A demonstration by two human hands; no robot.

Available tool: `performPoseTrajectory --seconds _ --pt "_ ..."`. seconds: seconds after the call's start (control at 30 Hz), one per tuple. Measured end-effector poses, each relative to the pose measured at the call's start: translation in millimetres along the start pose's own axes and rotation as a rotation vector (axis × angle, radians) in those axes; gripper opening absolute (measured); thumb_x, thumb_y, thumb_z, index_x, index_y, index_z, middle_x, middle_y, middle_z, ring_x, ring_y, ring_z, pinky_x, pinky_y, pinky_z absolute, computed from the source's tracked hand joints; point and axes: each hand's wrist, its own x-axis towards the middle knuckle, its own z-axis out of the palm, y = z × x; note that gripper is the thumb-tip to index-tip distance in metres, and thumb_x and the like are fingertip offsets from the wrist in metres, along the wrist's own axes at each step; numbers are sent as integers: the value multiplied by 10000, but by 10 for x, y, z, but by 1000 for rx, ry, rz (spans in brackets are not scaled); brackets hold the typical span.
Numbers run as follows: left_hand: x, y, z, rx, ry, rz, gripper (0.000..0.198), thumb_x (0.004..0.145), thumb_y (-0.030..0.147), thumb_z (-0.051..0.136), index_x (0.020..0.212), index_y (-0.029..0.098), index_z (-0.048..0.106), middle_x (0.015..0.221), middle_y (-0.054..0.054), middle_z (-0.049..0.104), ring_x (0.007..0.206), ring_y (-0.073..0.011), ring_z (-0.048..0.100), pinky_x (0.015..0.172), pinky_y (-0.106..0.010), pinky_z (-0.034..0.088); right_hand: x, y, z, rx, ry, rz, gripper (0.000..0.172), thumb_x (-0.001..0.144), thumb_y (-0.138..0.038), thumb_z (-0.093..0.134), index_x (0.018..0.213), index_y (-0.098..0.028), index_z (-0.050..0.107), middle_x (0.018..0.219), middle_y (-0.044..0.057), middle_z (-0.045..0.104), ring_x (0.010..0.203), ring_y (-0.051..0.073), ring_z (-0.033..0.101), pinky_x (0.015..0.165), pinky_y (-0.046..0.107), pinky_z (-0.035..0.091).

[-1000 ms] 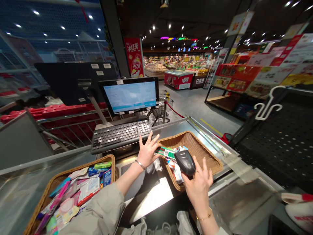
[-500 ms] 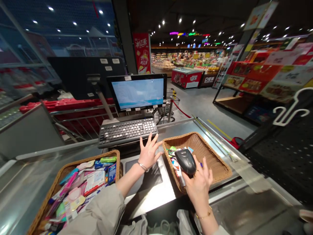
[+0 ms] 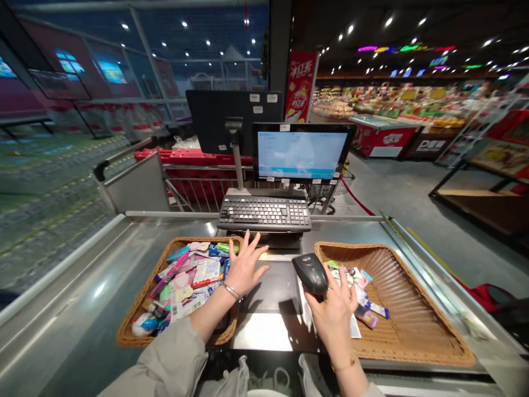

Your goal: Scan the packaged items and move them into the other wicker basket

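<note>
My right hand [image 3: 334, 317] grips a black handheld barcode scanner [image 3: 311, 272], its rounded head facing up over the inner edge of the right wicker basket [image 3: 421, 309]. Small packets [image 3: 363, 298] lie in that basket's left part, partly hidden behind the hand. My left hand [image 3: 244, 269] is spread with nothing in it, at the right rim of the left wicker basket [image 3: 126, 333]. That basket is heaped with small colourful packaged goods, among them a white and red box [image 3: 206, 273]. The left forearm covers part of the pile.
Behind the hands stand a black keyboard [image 3: 264, 212] and a lit monitor [image 3: 301, 154]; another screen [image 3: 235, 118] faces away. The metal counter [image 3: 95, 298] has raised edges. A shopping cart [image 3: 198, 187] stands beyond it, with a red freezer [image 3: 384, 135] farther back.
The view has swung left, so counter, baskets and monitor appear farther right. My left hand is now nearer the left basket, still spread. The right hand keeps the barcode scanner, now at the right basket's left edge.
</note>
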Motion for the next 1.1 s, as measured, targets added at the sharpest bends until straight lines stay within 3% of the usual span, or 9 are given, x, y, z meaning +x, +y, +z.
performPoseTrajectory --seconds 0.33,0.47,0.77,1.1 --pt "-496 -433 -147 75 3 -209 447 852 344 628 1292 306 561 1557 -94 344 1476 -360 173 1104 -745 52 -13 -324 162 95 -130 -147 220 793 -303 612 975 -199 679 1373 70 577 1429 343 270 1123 596 192" --pt "-668 -571 -197 102 -12 -272 452 846 341 637 1292 309 565 1552 -99 352 1470 -367 188 1104 -745 51 -33 -431 230 100 -173 -158 149 800 -312 618 877 -205 688 1386 63 567 1432 346 270 1117 620 184" --pt "-1005 -790 -210 131 -35 -383 474 831 371 647 1293 300 573 1548 -101 363 1469 -390 174 1089 -763 65 -59 -631 352 148 -280 -176 156 804 -329 612 734 -210 685 1381 62 573 1444 331 255 1128 616 165" --pt "-1339 -988 -262 159 -46 -473 497 816 377 653 1298 285 571 1552 -106 349 1473 -381 163 1097 -753 13 -83 -820 444 176 -362 -209 162 803 -328 604 715 -199 646 1401 55 554 1452 336 236 1124 636 159"
